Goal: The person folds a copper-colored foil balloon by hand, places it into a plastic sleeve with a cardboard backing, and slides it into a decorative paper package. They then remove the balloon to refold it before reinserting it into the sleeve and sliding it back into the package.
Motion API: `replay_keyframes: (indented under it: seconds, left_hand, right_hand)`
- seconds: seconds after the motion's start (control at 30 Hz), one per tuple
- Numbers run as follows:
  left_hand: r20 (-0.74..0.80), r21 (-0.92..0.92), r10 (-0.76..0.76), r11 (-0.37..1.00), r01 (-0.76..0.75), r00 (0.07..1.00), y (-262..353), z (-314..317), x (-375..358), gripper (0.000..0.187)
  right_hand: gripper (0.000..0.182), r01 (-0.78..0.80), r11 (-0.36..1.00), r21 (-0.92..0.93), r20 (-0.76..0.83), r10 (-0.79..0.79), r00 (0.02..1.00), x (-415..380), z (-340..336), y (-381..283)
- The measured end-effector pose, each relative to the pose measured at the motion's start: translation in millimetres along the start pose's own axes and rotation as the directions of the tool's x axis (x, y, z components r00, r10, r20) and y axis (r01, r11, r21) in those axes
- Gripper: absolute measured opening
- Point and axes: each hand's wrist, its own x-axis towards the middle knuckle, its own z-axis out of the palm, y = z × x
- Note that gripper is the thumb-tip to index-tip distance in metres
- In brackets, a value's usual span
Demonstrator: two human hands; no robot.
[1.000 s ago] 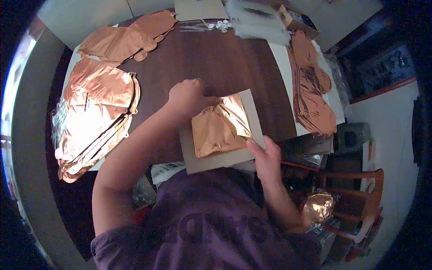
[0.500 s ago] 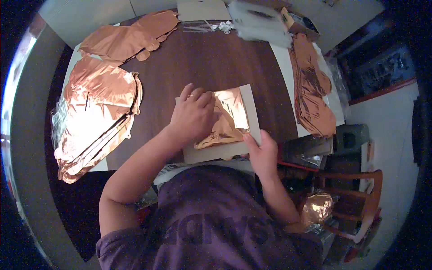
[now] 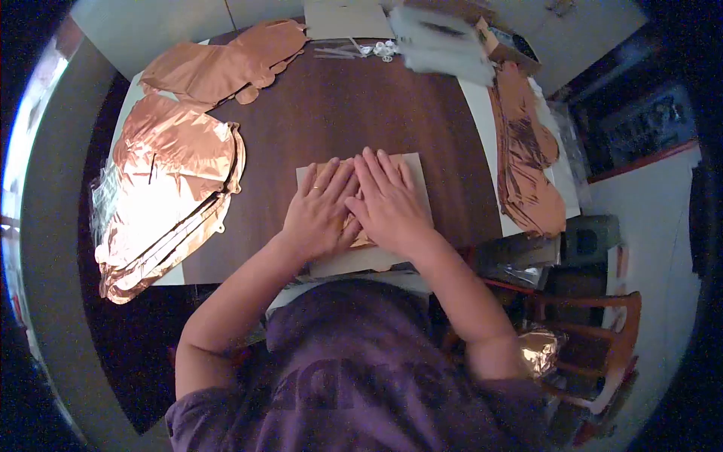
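foil (image 3: pixel 362 239): copper-coloured, on pale card (image 3: pixel 339 264)
left hand (image 3: pixel 318 212): open, palm down on the foil
right hand (image 3: pixel 392 211): open, flat on the foil, fingers slightly spread

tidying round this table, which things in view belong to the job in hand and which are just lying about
Part of the job, it seems:
copper foil under left hand and right hand
board beneath it
likely the larger foil pieces too

Probably just lying about:
small white pieces
plastic packaging
chair
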Motion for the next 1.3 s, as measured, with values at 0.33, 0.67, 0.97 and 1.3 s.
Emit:
replay_keyframes:
  seconds: [0.33, 0.67, 0.97, 1.3]
  left_hand:
    - [0.090, -0.087, -0.106, 0.990, 0.114, 0.990, -11, -15, -22, 0.081]
    - [0.265, -0.074, -0.027, 0.996, 0.049, 0.964, -31, -42, -27, 0.107]
    - [0.038, -0.047, -0.077, 0.996, 0.079, 0.996, 8, -30, 1, 0.091]
    - [-0.042, -0.115, -0.265, 0.959, 0.259, 0.963, 24, 14, -8, 0.092]
  right_hand:
    - [0.074, -0.068, 0.996, -0.061, 0.051, 0.071, 0.996, -10, 0, 11]
    - [0.078, -0.071, 0.996, -0.055, 0.029, 0.073, 0.997, -10, -2, 10]
    - [0.077, -0.031, 0.986, -0.165, 0.013, 0.033, 0.999, -13, 9, 15]
    - [0.071, -0.067, 0.992, -0.106, -0.007, 0.067, 0.998, -11, 5, 12]
